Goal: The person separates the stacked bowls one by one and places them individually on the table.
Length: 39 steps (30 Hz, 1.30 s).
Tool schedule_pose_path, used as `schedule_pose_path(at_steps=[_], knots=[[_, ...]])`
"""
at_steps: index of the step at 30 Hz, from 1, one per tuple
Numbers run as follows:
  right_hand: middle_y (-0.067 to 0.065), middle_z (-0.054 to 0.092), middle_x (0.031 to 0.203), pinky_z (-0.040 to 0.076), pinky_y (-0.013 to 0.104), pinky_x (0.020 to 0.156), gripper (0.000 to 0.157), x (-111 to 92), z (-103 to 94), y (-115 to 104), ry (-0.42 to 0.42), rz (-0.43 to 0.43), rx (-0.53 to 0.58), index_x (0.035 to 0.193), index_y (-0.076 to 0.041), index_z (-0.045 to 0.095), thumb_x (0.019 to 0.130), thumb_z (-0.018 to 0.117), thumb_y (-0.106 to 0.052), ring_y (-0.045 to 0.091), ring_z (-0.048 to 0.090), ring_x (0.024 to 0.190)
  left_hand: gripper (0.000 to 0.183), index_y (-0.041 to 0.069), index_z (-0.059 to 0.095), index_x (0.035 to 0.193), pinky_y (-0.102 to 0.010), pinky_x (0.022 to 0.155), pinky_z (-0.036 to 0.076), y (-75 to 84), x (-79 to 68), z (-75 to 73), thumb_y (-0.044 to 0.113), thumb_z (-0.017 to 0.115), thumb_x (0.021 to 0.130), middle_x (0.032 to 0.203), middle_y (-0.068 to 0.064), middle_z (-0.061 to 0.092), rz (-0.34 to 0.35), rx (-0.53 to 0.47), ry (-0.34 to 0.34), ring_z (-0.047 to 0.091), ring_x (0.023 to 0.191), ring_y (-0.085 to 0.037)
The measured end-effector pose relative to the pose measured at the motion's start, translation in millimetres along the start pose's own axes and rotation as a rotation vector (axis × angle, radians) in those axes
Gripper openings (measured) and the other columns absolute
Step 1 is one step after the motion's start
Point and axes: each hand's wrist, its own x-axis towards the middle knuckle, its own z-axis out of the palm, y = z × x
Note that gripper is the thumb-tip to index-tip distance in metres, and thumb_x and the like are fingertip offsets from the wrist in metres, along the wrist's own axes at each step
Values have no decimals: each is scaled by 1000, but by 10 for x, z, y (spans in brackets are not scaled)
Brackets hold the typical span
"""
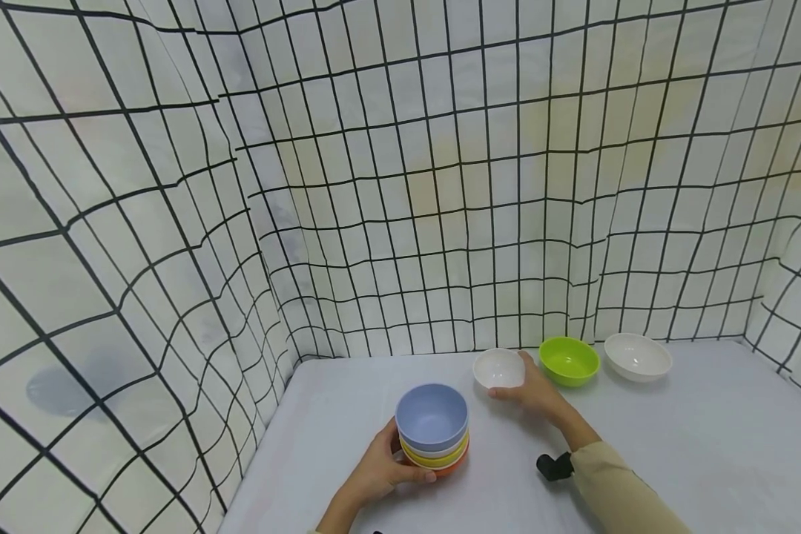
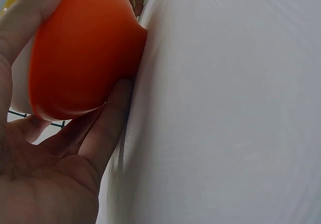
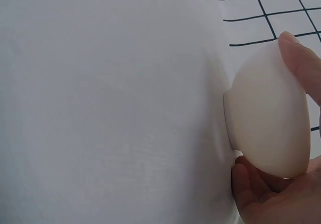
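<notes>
A stack of bowls stands on the table, a blue bowl (image 1: 432,417) on top, then white and yellow rims, and an orange bowl (image 2: 90,53) at the bottom. My left hand (image 1: 382,469) holds the stack from its left side, thumb in front and fingers round the far side. In the left wrist view its fingers reach low beside the orange bowl's foot. Farther back, my right hand (image 1: 535,389) grips a small white bowl (image 3: 271,113) by its right side. That bowl is upright, its foot at or close to the tabletop.
To the right of my right hand sit a green bowl (image 1: 569,362) and a larger white bowl (image 1: 637,357), both near the back wall. A black device (image 1: 554,467) is at the right wrist. White walls with a black grid (image 1: 427,222) border the white table (image 1: 727,445).
</notes>
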Motion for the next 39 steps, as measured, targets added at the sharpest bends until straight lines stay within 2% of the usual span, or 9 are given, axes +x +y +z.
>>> schedule_pose_path(at_steps=[6, 12, 22, 31, 39], knots=[[29, 35, 157, 39, 66, 116, 120, 46, -4, 19, 6, -32, 32, 160, -3, 10, 78, 89, -39, 47, 42, 140, 101, 26, 39, 155, -51, 117, 44, -25, 21, -3, 21, 95, 71, 148, -3, 56, 2, -10, -5, 55, 135, -26], [30, 25, 162, 33, 67, 119, 128, 81, -23, 37, 10, -4, 39, 162, -1, 1, 78, 88, -43, 49, 34, 145, 103, 28, 39, 155, -54, 119, 41, -29, 23, 6, 22, 96, 70, 148, -1, 56, -10, -28, -1, 54, 136, -27], [32, 17, 165, 28, 71, 119, 137, 145, -41, 64, 17, 34, 27, 163, -3, -4, 74, 87, -54, 53, 26, 149, 103, 28, 39, 154, -55, 120, 40, -36, 21, 11, 23, 97, 69, 147, 0, 57, -24, -27, 6, 54, 136, -26], [32, 14, 166, 27, 71, 119, 131, 150, -17, 18, 34, 36, 33, 163, -3, -5, 80, 86, -47, 53, 25, 149, 101, 30, 41, 153, -55, 120, 39, -39, 16, 0, 21, 96, 69, 146, 0, 58, -2, -22, 2, 55, 135, -25], [31, 13, 167, 26, 70, 121, 133, 165, -3, 16, 49, 42, 34, 163, -4, -6, 78, 86, -48, 52, 23, 151, 101, 30, 41, 153, -56, 121, 38, -45, 16, -3, 21, 96, 69, 146, 1, 58, -1, -19, 6, 54, 136, -25]])
